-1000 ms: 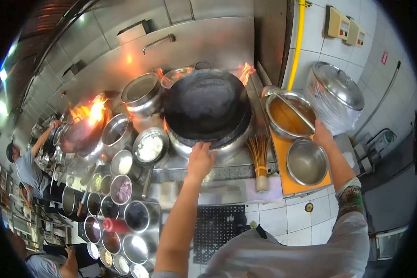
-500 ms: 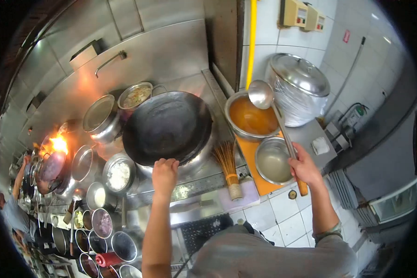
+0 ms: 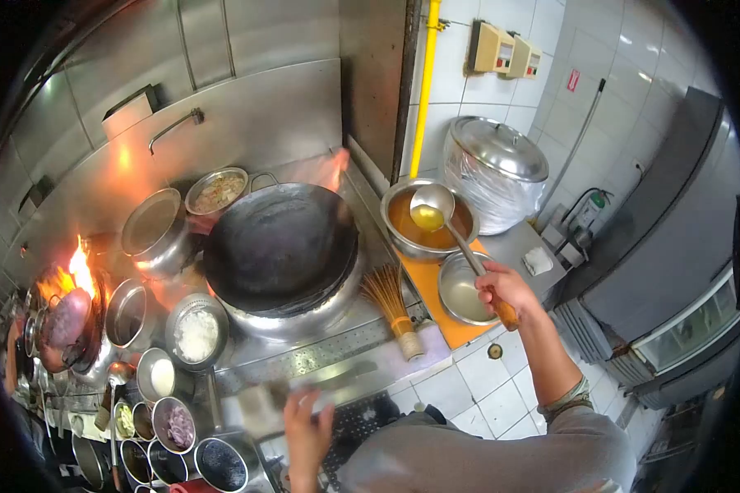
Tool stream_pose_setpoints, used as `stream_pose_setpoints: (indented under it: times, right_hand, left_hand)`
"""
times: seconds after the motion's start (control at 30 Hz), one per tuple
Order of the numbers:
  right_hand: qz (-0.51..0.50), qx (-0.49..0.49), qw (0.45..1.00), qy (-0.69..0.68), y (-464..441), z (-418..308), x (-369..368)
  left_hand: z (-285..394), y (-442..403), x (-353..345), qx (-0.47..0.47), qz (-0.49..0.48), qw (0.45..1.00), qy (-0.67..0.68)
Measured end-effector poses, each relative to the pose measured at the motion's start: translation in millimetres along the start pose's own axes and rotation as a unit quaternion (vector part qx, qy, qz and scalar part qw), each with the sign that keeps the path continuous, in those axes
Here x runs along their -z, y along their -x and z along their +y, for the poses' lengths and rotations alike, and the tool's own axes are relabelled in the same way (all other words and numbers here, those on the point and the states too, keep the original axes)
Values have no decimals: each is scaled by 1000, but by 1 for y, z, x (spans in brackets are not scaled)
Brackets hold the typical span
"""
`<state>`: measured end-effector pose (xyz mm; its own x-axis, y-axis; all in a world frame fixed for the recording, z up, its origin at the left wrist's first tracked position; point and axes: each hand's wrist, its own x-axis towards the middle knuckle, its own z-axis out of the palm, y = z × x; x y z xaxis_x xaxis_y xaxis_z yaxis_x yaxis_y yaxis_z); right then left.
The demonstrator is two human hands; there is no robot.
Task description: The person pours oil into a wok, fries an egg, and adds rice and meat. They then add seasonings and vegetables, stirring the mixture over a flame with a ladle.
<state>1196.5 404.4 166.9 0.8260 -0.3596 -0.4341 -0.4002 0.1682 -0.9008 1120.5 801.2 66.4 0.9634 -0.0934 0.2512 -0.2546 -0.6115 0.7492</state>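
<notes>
My right hand [image 3: 501, 292] is closed around the wooden-ended handle of a metal ladle [image 3: 460, 238]. The ladle's bowl is over a steel basin of orange-brown liquid [image 3: 403, 234], with yellow liquid in it. Under the handle sits a smaller steel bowl of cloudy liquid [image 3: 460, 296]. Low in the view, my left hand [image 3: 308, 431] is smeared by motion; its thumb and fingers look apart, with nothing visible in them. Near it is a blurred beige, cloth-like thing [image 3: 261, 411]. A large dark wok [image 3: 279, 246] rests on the burner, its inside bare.
A bamboo brush [image 3: 390, 308] lies right of the wok. Flames [image 3: 80, 267] rise around a pan at far left. Several pots and ingredient containers [image 3: 177, 423] crowd the lower left, near a strainer of white food [image 3: 196, 335]. A lidded, plastic-wrapped pot [image 3: 501, 172] stands behind the basin.
My left hand has left the wok's near rim and dropped toward my body. The ladle's bowl has come down over the basin and now contains yellow liquid. The camera view has shifted.
</notes>
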Motion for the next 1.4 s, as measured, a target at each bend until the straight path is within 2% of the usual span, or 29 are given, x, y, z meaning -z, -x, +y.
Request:
stream_pose_setpoints:
  times: [0.03,0.1,0.13,0.23,0.3,0.4,0.5,0.57,0.67,0.8,0.87,0.9,0.93,1.0,1.03,1.1,1.13,1.17,1.23,1.27,1.3,1.37,1.4]
  right_hand:
    - [-1,4,1000,5,3,-5,-2]
    - [-52,-7,987,-152,10,-13,-5]
    - [-87,-12,979,-183,10,-15,-6]
    - [-158,-5,964,-213,17,-25,-18]
    - [-149,-3,967,-206,25,-35,-34]
    - [-237,-35,938,-251,17,-36,-52]
    - [-291,-44,928,-227,-2,-28,-82]
    - [-276,-22,949,-150,-22,-20,-105]
    - [-273,-3,956,-110,-46,-9,-138]
    - [-281,31,959,-3,-88,7,-167]
    - [-273,62,956,86,-87,4,-174]
    - [-277,63,955,82,-91,7,-176]
    - [-284,85,948,118,-98,12,-178]
    - [-281,124,934,182,-92,9,-178]
    - [-283,124,934,181,-90,8,-174]
    - [-261,197,900,290,-87,12,-165]
    - [-234,210,880,355,-85,12,-161]
    - [-237,206,880,356,-89,17,-158]
    - [-195,357,811,419,-94,33,-148]
    - [-200,288,828,438,-75,21,-147]
    - [-179,344,813,434,-85,33,-146]
    - [-268,204,903,267,-93,38,-140]
    - [-265,199,914,235,-94,35,-140]
  left_hand:
    - [-6,5,1,0,5,1000,4]
    - [-15,12,5,44,22,999,17]
    - [-18,13,7,46,27,998,17]
    - [-21,11,15,55,51,997,25]
    - [-17,5,22,27,50,998,7]
    - [-8,-2,25,0,64,998,-4]
    - [2,-12,24,-10,47,999,15]
    - [8,-31,23,-15,42,999,8]
    - [5,-73,14,-41,33,999,-1]
    - [0,-142,-9,-128,94,984,-86]
    - [-7,-168,-29,-132,124,976,-120]
    - [-11,-177,-38,-141,149,968,-145]
    - [-17,-182,-45,-141,149,967,-150]
    - [-27,-186,-55,-65,30,977,-202]
    - [-33,-184,-59,-64,30,976,-204]
    - [-38,-183,-61,-146,96,966,-191]
    - [-42,-190,-60,-146,96,965,-194]
    - [-44,-195,-57,-160,83,963,-198]
    - [-46,-176,-60,-155,68,966,-197]
    - [-39,-177,-55,-158,65,965,-200]
    - [-34,-182,-53,-163,63,964,-203]
    - [-31,-185,-54,-135,87,966,-201]
    - [-31,-186,-53,-126,81,970,-190]
